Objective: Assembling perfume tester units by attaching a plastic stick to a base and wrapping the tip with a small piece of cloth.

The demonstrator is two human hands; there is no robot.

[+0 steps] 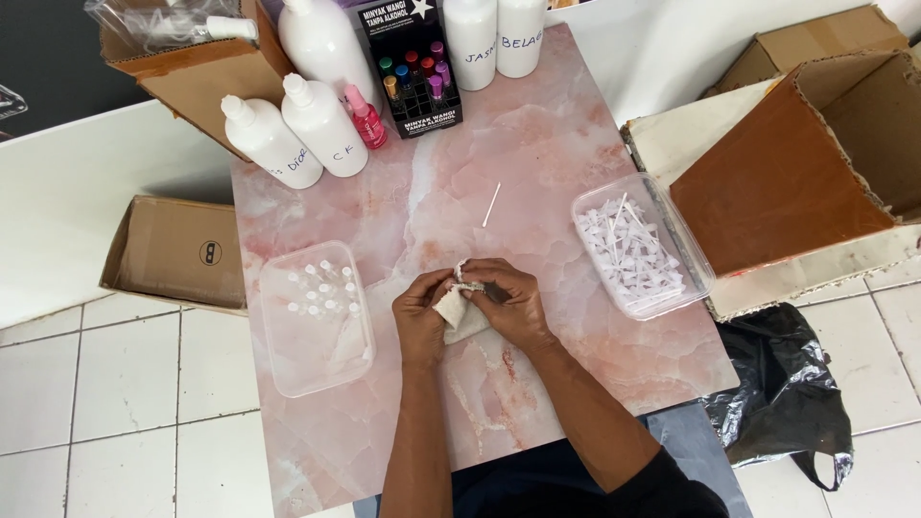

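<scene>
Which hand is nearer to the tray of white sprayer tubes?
The right hand: the tray lies on its side of the table. The left hand is farther, beyond the cloth both hands hold.

White squeeze bottles, black rack of coloured vials, cardboard boxes, black bag.

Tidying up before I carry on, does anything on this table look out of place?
One thin white stick lies loose on the pink tabletop, apart from the clear tub of similar white sticks at the right. Otherwise nothing looks spilled; both hands hold a small cloth.
</scene>
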